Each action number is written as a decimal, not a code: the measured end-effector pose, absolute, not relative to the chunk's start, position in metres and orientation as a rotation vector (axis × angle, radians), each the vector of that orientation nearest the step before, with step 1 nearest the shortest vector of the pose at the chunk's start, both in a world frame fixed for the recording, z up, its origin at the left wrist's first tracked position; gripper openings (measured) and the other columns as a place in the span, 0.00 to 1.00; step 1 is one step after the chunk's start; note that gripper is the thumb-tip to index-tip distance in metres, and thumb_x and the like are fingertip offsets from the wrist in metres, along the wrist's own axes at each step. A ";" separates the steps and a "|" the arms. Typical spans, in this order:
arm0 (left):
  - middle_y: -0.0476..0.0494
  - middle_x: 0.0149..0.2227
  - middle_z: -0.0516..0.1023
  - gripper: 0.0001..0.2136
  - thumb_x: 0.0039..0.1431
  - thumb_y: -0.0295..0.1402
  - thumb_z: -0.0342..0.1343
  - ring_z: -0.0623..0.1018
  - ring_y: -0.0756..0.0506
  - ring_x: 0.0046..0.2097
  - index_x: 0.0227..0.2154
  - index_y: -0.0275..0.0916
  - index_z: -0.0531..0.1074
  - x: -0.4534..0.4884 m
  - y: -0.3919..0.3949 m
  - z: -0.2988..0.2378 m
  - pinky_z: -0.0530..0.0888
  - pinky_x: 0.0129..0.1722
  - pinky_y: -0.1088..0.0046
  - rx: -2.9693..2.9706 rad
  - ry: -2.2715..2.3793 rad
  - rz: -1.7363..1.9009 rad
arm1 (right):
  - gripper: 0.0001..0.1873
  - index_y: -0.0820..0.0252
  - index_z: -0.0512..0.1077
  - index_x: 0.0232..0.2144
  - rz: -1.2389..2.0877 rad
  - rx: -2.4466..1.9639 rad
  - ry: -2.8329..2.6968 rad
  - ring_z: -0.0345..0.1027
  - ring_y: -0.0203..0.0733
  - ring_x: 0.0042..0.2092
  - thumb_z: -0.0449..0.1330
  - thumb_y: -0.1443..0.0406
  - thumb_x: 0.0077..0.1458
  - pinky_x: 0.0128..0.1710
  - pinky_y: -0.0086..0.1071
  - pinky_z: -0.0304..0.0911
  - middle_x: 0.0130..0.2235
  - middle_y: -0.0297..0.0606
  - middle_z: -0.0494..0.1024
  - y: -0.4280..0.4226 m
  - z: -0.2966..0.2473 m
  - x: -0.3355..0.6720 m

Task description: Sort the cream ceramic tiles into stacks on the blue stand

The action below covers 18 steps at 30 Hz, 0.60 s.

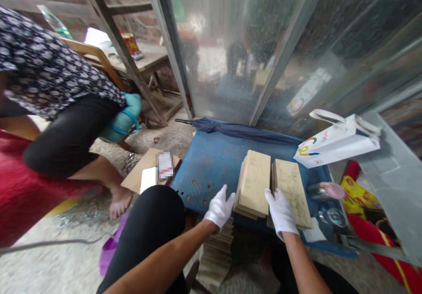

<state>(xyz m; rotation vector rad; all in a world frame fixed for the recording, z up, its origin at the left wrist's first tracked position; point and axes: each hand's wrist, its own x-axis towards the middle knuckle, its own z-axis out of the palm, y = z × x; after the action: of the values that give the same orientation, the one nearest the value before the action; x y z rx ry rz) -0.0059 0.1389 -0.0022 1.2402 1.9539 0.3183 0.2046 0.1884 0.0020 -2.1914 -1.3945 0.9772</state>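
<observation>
Two stacks of thin wooden boards lie side by side on a blue table. My left hand, in a white glove, is at the near left corner of the left stack, fingers apart. My right hand, gloved too, reaches over the near end of the gap between the stacks. Its fingers are spread, close to the left stack and the near edge of the right stack. Whether either hand presses on the wood, I cannot tell. Below the table edge, between my legs, stands another pile of boards.
A folded umbrella lies along the table's back, before a glass panel. To the right are a white paper bag, a pink-lidded cup and a glass. A seated person is at left, near a cardboard box.
</observation>
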 end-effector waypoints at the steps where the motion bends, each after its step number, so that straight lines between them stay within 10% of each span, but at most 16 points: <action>1: 0.41 0.62 0.65 0.26 0.64 0.41 0.48 0.65 0.47 0.62 0.63 0.36 0.60 -0.011 0.127 0.000 0.61 0.61 0.78 1.226 1.964 0.306 | 0.37 0.68 0.64 0.55 0.983 -2.175 -1.412 0.64 0.47 0.58 0.49 0.46 0.53 0.53 0.32 0.61 0.56 0.54 0.70 0.184 0.004 0.205; 18: 0.39 0.52 0.71 0.15 0.63 0.38 0.54 0.73 0.42 0.51 0.49 0.37 0.70 -0.046 0.051 -0.013 0.72 0.50 0.58 1.472 1.588 -0.267 | 0.20 0.55 0.71 0.49 1.221 -2.059 -2.379 0.67 0.44 0.53 0.46 0.56 0.64 0.49 0.31 0.59 0.53 0.41 0.74 0.048 0.069 0.126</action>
<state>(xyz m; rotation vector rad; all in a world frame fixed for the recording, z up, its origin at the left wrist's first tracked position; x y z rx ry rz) -0.0461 0.0510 -0.0128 1.4719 1.5875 -0.2669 0.1262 0.0476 0.0690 -2.0590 -2.3790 1.2213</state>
